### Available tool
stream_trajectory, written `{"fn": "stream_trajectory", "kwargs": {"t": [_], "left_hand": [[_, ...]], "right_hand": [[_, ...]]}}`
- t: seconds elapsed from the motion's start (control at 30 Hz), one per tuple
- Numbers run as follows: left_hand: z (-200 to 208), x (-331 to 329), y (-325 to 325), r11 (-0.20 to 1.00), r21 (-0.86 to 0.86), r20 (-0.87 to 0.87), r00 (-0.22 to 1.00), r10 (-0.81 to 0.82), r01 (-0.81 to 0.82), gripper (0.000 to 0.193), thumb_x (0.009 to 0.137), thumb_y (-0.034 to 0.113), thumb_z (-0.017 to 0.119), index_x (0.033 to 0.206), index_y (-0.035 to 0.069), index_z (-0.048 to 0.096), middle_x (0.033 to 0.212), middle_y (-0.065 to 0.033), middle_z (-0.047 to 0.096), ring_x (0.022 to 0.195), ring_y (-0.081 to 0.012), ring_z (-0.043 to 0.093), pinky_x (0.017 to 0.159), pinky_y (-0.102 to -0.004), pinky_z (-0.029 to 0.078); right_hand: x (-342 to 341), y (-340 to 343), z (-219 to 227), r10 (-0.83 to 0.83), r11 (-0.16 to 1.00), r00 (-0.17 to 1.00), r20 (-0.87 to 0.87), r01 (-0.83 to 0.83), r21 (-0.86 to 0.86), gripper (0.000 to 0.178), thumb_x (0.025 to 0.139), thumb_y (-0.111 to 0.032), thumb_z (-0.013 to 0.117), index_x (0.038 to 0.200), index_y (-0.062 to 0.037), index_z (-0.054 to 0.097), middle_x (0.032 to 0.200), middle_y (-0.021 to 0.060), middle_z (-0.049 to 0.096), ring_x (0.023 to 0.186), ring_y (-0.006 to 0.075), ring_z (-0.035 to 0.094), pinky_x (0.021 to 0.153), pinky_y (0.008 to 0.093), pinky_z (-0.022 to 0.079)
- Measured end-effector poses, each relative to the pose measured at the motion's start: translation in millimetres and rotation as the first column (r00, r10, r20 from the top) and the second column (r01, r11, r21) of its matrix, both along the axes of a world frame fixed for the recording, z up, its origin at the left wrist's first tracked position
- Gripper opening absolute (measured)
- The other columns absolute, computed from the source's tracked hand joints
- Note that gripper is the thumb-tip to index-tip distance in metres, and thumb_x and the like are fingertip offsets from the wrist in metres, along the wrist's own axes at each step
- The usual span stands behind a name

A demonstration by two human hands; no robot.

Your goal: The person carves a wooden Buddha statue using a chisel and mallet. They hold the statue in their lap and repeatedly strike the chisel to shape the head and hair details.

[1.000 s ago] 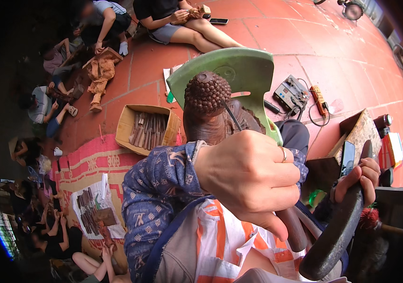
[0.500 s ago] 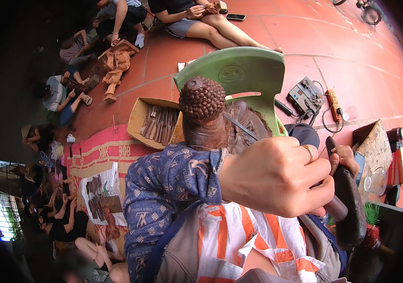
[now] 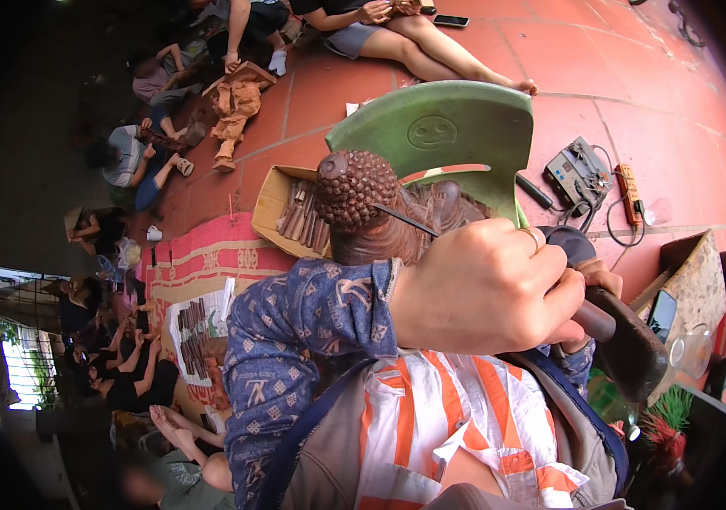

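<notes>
A dark brown wood carving with a head of knobby curls (image 3: 356,191) rests against the green plastic chair (image 3: 465,127). My left hand (image 3: 482,289) is closed in a fist around a chisel. Its thin metal blade (image 3: 409,220) reaches to the edge of the curls on the carved head. The chisel's round handle end (image 3: 594,321) sticks out past my fingers. My right hand (image 3: 601,276), partly hidden behind the left, grips a dark wooden mallet (image 3: 639,353). The mallet's thick end is beside the chisel handle; whether they touch, I cannot tell.
A cardboard box (image 3: 271,208) of chisels stands left of the carving, and more tools (image 3: 197,336) lie on a mat. At right are a power unit (image 3: 579,174), an orange power strip (image 3: 630,194) and a board with a phone (image 3: 662,314). Several people sit on the left and far side.
The chisel blade has shifted from the carving's shoulder area to the side of its curled head. The mallet has swung up and closer to the chisel handle. The whole view has shifted slightly.
</notes>
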State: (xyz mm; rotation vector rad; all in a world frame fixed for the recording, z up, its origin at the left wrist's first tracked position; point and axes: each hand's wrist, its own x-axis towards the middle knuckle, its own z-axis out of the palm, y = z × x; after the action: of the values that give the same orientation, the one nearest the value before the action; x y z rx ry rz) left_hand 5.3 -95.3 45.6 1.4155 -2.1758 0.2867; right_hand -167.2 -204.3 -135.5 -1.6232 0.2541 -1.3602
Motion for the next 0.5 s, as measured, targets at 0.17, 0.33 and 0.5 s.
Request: {"fn": "stream_trajectory", "kwargs": {"t": [0.17, 0.33, 0.5], "left_hand": [[1, -2, -3, 0.994, -0.106, -0.069, 0.997, -0.029, 0.022, 0.036, 0.068, 0.04, 0.07, 0.079, 0.007, 0.062, 0.063, 0.0, 0.044, 0.051, -0.0126, 0.049, 0.042, -0.0253, 0.036], [18, -3, 5, 0.999, -0.012, -0.164, 0.985, -0.052, 0.051, 0.032, 0.069, 0.036, 0.068, 0.078, 0.007, 0.058, 0.075, -0.0051, 0.055, 0.059, -0.017, 0.057, 0.051, -0.028, 0.047], [21, -2, 7, 0.999, -0.014, -0.167, 0.985, -0.04, 0.038, 0.034, 0.069, 0.037, 0.067, 0.08, 0.006, 0.059, 0.075, -0.0051, 0.055, 0.062, -0.0169, 0.058, 0.053, -0.0279, 0.048]], "right_hand": [[2, -6, -14, 0.041, 0.999, 0.992, 0.115, -0.041, 0.003, 0.023, 0.084, 0.012, 0.055, 0.092, -0.0049, 0.042, 0.07, 0.0072, 0.048, 0.061, 0.017, 0.043, 0.063, 0.0318, 0.038], [10, 3, -13, -0.007, 0.994, 0.988, 0.156, -0.009, 0.105, 0.024, 0.082, 0.013, 0.054, 0.092, -0.005, 0.042, 0.07, 0.0069, 0.049, 0.062, 0.0168, 0.043, 0.063, 0.0313, 0.039], [21, 5, -7, -0.093, 0.984, 0.97, 0.223, 0.056, 0.167, 0.024, 0.082, 0.013, 0.054, 0.092, -0.0049, 0.042, 0.07, 0.0067, 0.049, 0.062, 0.0165, 0.043, 0.063, 0.0307, 0.039]]}}
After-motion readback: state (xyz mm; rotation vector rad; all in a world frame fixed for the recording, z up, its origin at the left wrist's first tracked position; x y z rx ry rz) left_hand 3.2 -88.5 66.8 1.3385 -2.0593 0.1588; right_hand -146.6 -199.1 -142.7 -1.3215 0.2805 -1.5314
